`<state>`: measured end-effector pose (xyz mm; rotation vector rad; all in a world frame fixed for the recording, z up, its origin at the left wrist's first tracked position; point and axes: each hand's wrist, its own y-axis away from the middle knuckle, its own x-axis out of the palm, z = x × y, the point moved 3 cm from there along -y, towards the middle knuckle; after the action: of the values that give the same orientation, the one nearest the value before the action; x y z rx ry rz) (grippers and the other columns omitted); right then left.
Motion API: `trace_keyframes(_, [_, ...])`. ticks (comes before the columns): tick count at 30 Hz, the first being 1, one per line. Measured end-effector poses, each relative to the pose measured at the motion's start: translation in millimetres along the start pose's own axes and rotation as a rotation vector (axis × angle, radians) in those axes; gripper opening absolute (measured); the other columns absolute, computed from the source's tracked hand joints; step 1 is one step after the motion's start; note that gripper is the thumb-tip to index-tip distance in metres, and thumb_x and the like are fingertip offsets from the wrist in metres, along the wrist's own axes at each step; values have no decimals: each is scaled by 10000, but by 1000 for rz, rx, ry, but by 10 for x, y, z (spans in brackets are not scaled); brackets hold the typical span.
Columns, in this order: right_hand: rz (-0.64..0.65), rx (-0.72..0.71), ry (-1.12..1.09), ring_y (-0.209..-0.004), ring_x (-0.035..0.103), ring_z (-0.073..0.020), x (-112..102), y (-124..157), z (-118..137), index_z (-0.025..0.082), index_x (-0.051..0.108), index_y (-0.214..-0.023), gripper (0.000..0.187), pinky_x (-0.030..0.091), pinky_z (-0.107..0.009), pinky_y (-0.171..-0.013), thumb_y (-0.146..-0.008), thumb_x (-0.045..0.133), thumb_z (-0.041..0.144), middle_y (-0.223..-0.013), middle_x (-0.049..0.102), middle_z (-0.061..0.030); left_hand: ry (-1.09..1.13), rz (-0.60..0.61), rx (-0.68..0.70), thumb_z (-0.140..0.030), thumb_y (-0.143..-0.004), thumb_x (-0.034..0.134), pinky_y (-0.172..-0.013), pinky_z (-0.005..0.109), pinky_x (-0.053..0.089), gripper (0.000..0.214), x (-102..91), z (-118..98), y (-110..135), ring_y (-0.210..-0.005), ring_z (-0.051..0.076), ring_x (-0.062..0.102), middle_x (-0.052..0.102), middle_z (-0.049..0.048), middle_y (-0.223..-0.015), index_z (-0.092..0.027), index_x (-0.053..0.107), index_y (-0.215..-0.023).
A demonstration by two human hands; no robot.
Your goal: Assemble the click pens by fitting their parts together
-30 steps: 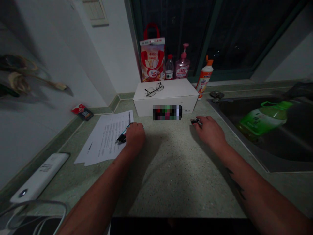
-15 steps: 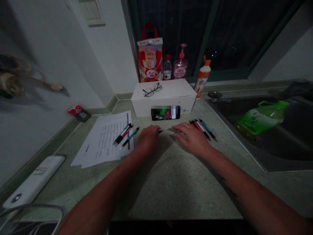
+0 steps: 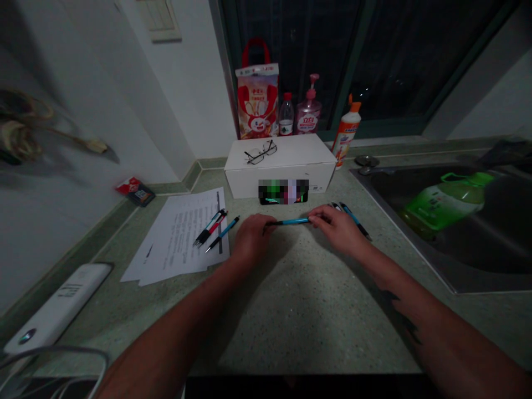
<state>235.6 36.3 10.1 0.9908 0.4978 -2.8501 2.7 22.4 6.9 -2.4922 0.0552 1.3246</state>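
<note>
A blue pen [image 3: 294, 221] is stretched level between my two hands in front of the white box. My left hand [image 3: 251, 235] is closed around its dark grip end. The fingertips of my right hand [image 3: 334, 226] pinch its other end. Beside my right hand lie several pens [image 3: 353, 220] on the counter, partly hidden by the fingers. Left of my left hand, another blue pen [image 3: 223, 234] and a small bunch of pens [image 3: 210, 228] lie across printed sheets [image 3: 172, 244].
Behind my hands stands a white box [image 3: 245, 180] with glasses [image 3: 261, 152] on top and a phone [image 3: 283, 194] leaning on its front. Bottles, including a pink pump bottle [image 3: 308, 113], stand behind. A sink [image 3: 415, 269] holding a green jug [image 3: 449, 199] is at right.
My right hand has gone from open fingers to pinching the pen's end. A blue pen now shows between the hands, where only a small dark piece showed by my left hand.
</note>
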Motion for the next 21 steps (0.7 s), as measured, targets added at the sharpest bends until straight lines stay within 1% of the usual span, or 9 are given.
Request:
trace_keyframes(3, [133, -53, 17, -920, 719, -224, 90, 35, 41, 233, 770, -1023, 203, 537, -366, -858, -948, 583, 261, -1025, 791, -60, 13, 4, 72, -221, -946, 619, -944, 376, 496, 171, -1, 3, -18, -1022, 233, 660, 759, 40, -1036, -239, 761, -1042])
trace_keyframes(6, [210, -90, 28, -917, 718, -221, 163, 65, 94, 240, 788, -1047, 242, 537, -369, -863, -975, 557, 246, -1000, 788, -61, 61, -13, 89, -220, -944, 615, -932, 376, 496, 186, 1, -1, -17, -995, 238, 667, 767, 49, -1010, -213, 773, -1043])
trace_keyframes(10, [194, -111, 9, -906, 706, -210, 145, 61, 120, 243, 784, -1082, 233, 539, -355, -846, -965, 583, 229, -970, 765, -58, 95, -7, 48, -236, -952, 595, -909, 373, 491, 194, -16, -20, -20, -978, 239, 667, 774, 54, -997, -222, 779, -1012])
trace_keyframes(12, [165, -123, 10, -941, 698, -216, 124, 56, 125, 236, 781, -1055, 210, 532, -367, -874, -956, 596, 213, -986, 759, -62, 87, 39, 24, -262, -968, 560, -873, 372, 486, 227, -16, -33, -23, -925, 236, 666, 768, 54, -921, -222, 774, -904])
trace_keyframes(14, [136, -136, 14, -967, 689, -221, 113, 56, 133, 234, 773, -1031, 187, 526, -381, -894, -947, 609, 199, -1004, 753, -64, 86, 91, -32, -302, -994, 498, -819, 368, 480, 348, -5, -33, -25, -839, 230, 662, 744, 55, -816, -208, 732, -755])
trace_keyframes(16, [114, -146, 19, -974, 684, -224, 111, 59, 142, 240, 764, -1018, 169, 524, -391, -900, -943, 619, 197, -1010, 746, -63, 113, 121, -101, -343, -1015, 447, -775, 362, 477, 430, 11, -22, -23, -774, 221, 655, 720, 52, -754, -201, 684, -686])
trace_keyframes(17, [107, -148, 21, -975, 683, -225, 112, 60, 147, 243, 761, -1014, 163, 524, -394, -900, -943, 621, 199, -1007, 743, -62, 145, 110, -127, -358, -1009, 462, -768, 357, 482, 401, 15, -18, -21, -773, 217, 657, 724, 50, -774, -201, 684, -713])
trace_keyframes(20, [92, -146, 26, -974, 682, -228, 110, 63, 155, 243, 754, -1003, 157, 523, -396, -894, -946, 614, 201, -990, 738, -59, 275, 26, -140, -302, -902, 648, -799, 332, 511, 107, 9, -23, -12, -863, 202, 672, 749, 49, -963, -215, 701, -934])
trace_keyframes(21, [90, -144, 28, -972, 682, -230, 107, 64, 157, 242, 753, -998, 156, 523, -396, -891, -946, 612, 201, -985, 737, -59, 306, 4, -128, -260, -863, 689, -812, 324, 515, 122, 2, -29, -9, -886, 197, 672, 748, 45, -1003, -220, 696, -978])
